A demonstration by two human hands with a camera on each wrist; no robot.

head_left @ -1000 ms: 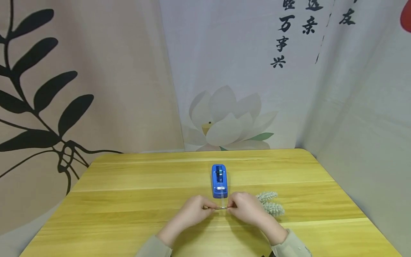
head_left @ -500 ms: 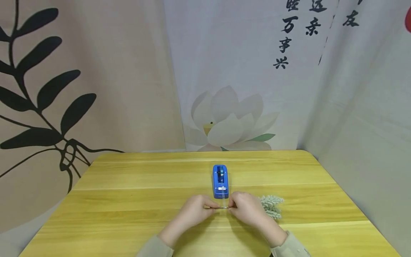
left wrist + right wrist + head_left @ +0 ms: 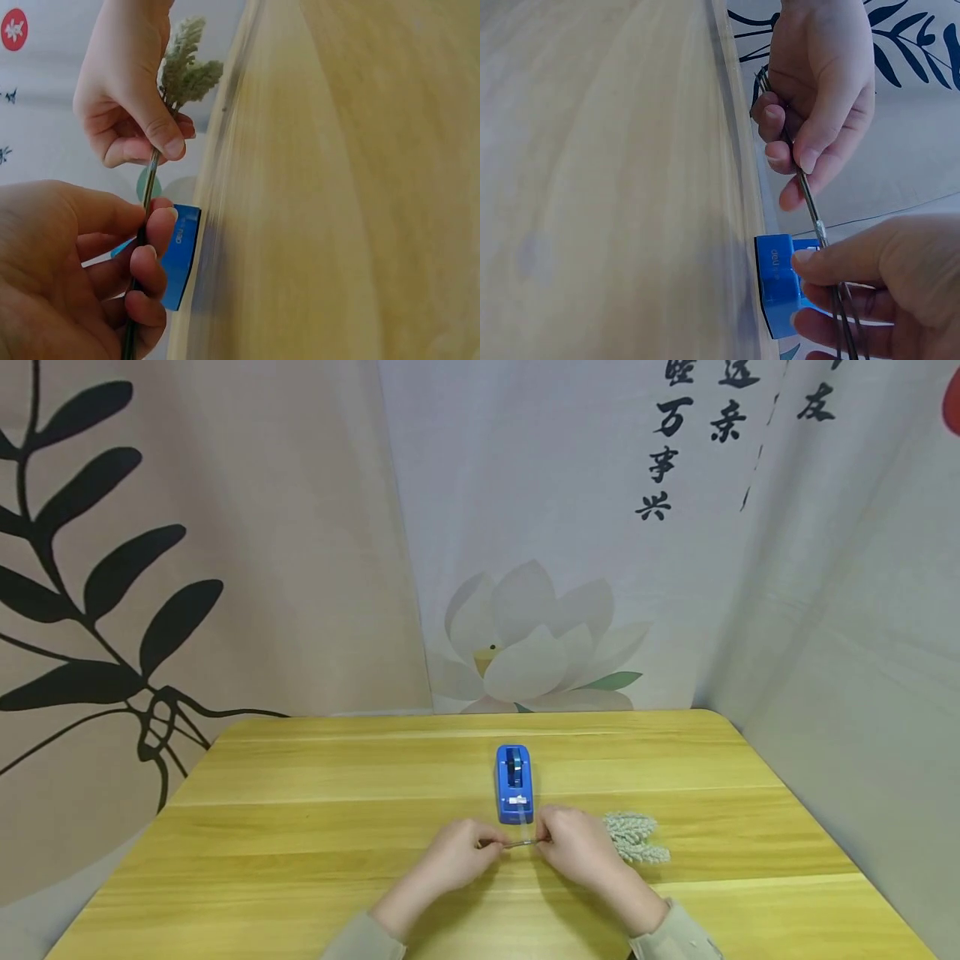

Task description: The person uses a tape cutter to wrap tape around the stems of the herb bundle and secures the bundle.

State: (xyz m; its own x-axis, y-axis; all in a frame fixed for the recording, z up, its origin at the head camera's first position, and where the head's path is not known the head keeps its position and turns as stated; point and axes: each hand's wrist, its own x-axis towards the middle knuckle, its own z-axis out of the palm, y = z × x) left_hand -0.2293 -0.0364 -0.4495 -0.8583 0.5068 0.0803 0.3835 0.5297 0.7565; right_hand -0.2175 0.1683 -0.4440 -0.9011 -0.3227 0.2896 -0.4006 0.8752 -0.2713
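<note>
The left hand [image 3: 463, 850] and right hand [image 3: 576, 843] each have a narrow grip, thumb and fingers pinched on one thin bundle of stems [image 3: 151, 180]. It runs from hand to hand, just in front of the blue tape dispenser [image 3: 514, 791], with its flower heads [image 3: 633, 837] beyond the right hand. Gripping on both sides probably keeps the bundle straight and steady, leaving a short bare stretch between the fingertips. A tape strip [image 3: 523, 828] comes down from the dispenser towards that stretch, which would explain why the dispenser's near end faces the hands. In the right wrist view a glossy patch [image 3: 820, 232] sits on the stems there (most likely tape, though too small to be sure).

The stems are dark, slender and smooth, with a slightly metallic sheen. The heads are pale grey-green, tapered and nubbly; whether dried or artificial, I cannot tell. The dispenser looks like hard moulded plastic, long and round-cornered, and the strip is clear and flimsy. Beneath is a yellowish wood-grain worktop [image 3: 337, 827].
</note>
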